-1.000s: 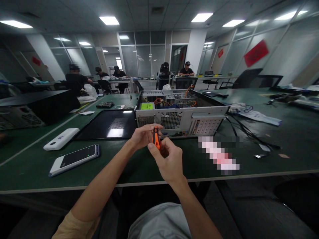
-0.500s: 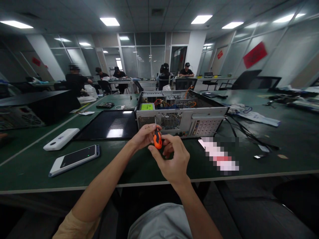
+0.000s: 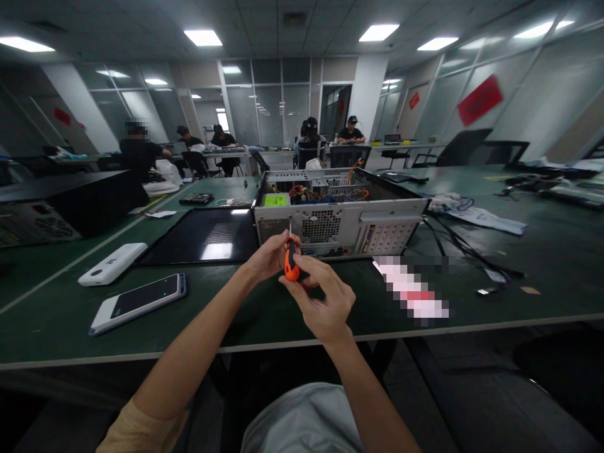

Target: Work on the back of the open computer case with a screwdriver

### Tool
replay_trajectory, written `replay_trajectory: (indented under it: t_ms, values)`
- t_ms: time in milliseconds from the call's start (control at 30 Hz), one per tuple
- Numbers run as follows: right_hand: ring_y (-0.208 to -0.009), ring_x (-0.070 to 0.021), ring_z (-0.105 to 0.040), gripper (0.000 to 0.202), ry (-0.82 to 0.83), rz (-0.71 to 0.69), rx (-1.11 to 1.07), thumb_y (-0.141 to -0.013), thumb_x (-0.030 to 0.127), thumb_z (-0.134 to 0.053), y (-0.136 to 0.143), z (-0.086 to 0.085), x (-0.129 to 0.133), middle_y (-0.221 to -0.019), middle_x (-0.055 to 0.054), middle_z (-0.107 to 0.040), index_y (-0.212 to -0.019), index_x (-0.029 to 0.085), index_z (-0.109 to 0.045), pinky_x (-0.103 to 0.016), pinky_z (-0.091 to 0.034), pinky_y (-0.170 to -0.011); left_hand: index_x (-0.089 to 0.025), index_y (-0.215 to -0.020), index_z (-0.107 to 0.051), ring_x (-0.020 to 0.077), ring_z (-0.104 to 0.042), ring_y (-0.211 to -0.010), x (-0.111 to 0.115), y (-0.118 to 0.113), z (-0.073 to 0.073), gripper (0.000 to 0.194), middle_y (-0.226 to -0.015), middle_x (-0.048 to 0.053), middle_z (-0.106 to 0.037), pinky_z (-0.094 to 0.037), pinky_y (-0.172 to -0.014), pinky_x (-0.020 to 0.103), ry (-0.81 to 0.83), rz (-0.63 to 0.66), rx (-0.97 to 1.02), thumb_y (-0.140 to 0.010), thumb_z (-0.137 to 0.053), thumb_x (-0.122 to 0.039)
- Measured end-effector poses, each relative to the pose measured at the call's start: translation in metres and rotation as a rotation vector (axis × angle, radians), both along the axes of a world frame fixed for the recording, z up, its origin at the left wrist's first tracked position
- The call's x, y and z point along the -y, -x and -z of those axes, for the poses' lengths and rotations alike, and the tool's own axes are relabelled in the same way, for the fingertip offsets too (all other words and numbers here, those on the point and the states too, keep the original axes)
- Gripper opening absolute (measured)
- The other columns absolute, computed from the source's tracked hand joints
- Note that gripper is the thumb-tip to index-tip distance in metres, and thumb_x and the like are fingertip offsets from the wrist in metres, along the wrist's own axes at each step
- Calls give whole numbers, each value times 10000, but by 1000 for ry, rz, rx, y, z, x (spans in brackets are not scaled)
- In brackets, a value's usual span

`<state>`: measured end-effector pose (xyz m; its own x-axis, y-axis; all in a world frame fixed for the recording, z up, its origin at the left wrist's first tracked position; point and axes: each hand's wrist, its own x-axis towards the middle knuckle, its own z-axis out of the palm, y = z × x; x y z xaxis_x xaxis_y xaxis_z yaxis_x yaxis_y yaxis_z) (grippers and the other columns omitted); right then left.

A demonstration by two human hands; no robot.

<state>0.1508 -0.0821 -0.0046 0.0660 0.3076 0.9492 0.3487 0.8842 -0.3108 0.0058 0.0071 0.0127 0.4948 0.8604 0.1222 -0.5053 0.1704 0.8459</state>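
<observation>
Half a second ago our right hand (image 3: 328, 299) had its thumb and forefinger spread apart around the screwdriver (image 3: 291, 261); now they have closed in, and the right grip pinches the lower part of the orange-and-black handle. Our left hand (image 3: 268, 257) has kept its place, its grip closed about the screwdriver where shaft and handle meet. The whole view has slid slightly, while the things on the tabletop (image 3: 268, 314) lie as they did.

The screwdriver is in front of us, its shaft pointing to 12 o'clock at the perforated metal face of the computer case (image 3: 349, 226); we cannot tell whether the tip touches. The case lies with its top side open: a block with a lime-green top (image 3: 276, 200) sits in the near left corner, with red and orange wires (image 3: 298, 191) beyond it.

From the screwdriver, a glossy black panel (image 3: 198, 239) lies at 10 o'clock, beside the case. A white rounded device (image 3: 112, 264) is at 9 o'clock, a flat device with a dark screen (image 3: 141, 299) at 8, and black cables (image 3: 467, 248) at 3. At 6 o'clock, green surface runs from below our hands to the tabletop's pale near edge (image 3: 283, 346).
</observation>
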Motion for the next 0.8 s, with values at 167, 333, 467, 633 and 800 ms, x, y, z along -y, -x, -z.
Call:
replay_trajectory:
  t_ms: [167, 333, 467, 633, 800]
  values:
    - [-1078, -197, -734, 261, 27, -107, 86, -950, 141, -647, 5, -1, 3, -1304, -99, -690, -1174, 253, -722, -308, -676, -816, -138, -779, -671, 105, -603, -522, -1, 4, 2, 335, -628, -1, -647, -483, -495, 192, 25, 9, 22, -818, -804, -443]
    - [-1027, -200, -693, 233, 92, -86, 80, -935, 238, -672, 10, 0, 1, -1244, -108, -618, -1162, 250, -725, -284, -671, -673, -132, -803, -684, 118, -638, -545, 5, 6, -6, 206, -654, 6, -667, -526, -533, 201, 5, -8, 20, -841, -773, -314]
    - [-891, -168, -707, 382, 90, -119, -83, -906, 327, -762, 15, 3, -6, -1132, -65, -683, -1256, 259, -623, -262, -650, -625, -123, -828, -689, 124, -651, -551, 9, 2, -12, 166, -657, 10, -667, -546, -531, 205, 25, -34, 45, -850, -726, -283]
    - [-695, -86, -640, 220, 59, -121, -119, -838, 282, -842, 17, 6, -8, -1151, -41, -614, -1010, 243, -712, -233, -597, -551, -129, -815, -671, 113, -616, -495, 10, -1, -16, 297, -637, 12, -663, -521, -479, 198, 83, -27, 22, -919, -661, -407]
    - [-754, -118, -673, 377, 25, -174, -102, -909, 191, -747, 15, 5, -7, -1175, -49, -649, -1266, 281, -664, -277, -633, -650, -144, -710, -632, 97, -604, -479, 5, -3, -12, 471, -579, -2, -624, -501, -475, 179, 122, -79, -2, -943, -625, -552]
